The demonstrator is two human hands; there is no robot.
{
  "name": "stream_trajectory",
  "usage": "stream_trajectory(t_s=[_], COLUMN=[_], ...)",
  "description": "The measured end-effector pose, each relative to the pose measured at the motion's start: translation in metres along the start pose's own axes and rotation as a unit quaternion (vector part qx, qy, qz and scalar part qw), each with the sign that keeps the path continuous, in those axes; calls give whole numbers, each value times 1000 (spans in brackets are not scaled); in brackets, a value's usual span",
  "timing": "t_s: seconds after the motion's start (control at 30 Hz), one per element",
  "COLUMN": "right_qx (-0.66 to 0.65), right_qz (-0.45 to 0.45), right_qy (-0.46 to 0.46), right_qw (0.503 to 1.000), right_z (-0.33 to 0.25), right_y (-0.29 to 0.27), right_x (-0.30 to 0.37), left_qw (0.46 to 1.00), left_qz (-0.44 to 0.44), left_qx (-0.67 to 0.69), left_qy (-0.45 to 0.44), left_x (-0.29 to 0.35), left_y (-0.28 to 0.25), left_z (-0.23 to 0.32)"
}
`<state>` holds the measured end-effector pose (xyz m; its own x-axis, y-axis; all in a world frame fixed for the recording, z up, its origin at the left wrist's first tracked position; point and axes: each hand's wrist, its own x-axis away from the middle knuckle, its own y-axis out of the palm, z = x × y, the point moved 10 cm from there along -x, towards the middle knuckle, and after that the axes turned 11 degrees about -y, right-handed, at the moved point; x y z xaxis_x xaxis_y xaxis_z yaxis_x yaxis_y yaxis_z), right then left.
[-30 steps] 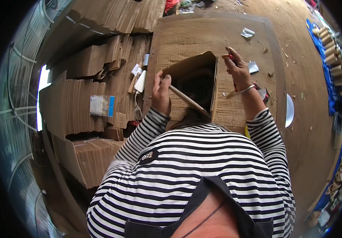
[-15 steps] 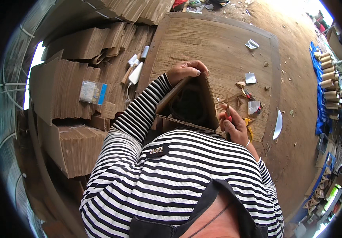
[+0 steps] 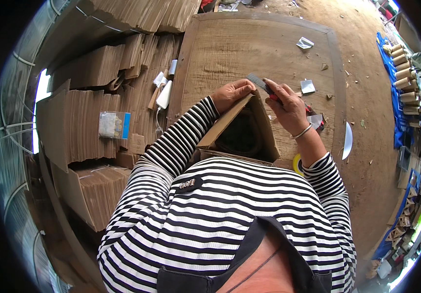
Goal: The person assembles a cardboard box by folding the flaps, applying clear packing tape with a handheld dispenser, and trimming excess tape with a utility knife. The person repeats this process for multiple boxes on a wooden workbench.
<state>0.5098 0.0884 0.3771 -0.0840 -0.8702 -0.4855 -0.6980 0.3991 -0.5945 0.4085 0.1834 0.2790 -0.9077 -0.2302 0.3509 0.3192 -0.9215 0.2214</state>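
A triangular cardboard box [image 3: 269, 129] stands against my body with its open end up; a dark inside shows in it. My left hand [image 3: 232, 94] is closed on the box's far corner, thumb along the edge. In my right hand [image 3: 289, 108] is a box cutter with a red and black handle and a grey blade [image 3: 256, 82]. The blade points up and left, just beyond the corner that my left hand grips. Whether it touches the cardboard I cannot tell.
A wooden board [image 3: 249, 44] lies ahead, with silvery scraps [image 3: 307, 86] and a red and black tool [image 3: 321, 124] on it. A yellow tape roll [image 3: 297, 164] sits by my right forearm. Stacked cardboard sheets [image 3: 93, 124] and a white power strip [image 3: 164, 94] are at left.
My right hand has moved up and left with the box cutter, from beside the box's right side to its far corner. My left hand keeps its grip there; the box has turned slightly.
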Motion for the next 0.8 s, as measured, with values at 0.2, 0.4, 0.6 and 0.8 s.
stream_trajectory(t_s=[0.2, 0.4, 0.6, 0.8], right_qx=[17, 40, 58, -1], right_qz=[-43, -74, -112, -112], right_qy=[-40, -72, -65, -43], right_qw=[998, 994, 990, 993], right_z=[-9, -14, -12, -18], right_y=[9, 11, 4, -13], right_x=[-11, -24, -19, 18], left_qw=[998, 994, 992, 995], left_qz=[-5, -35, -36, -13], left_qx=[68, 103, 117, 101], left_qy=[-3, -4, 11, -15], left_x=[8, 0, 0, 1], left_y=[8, 4, 7, 3], left_z=[8, -1, 3, 4])
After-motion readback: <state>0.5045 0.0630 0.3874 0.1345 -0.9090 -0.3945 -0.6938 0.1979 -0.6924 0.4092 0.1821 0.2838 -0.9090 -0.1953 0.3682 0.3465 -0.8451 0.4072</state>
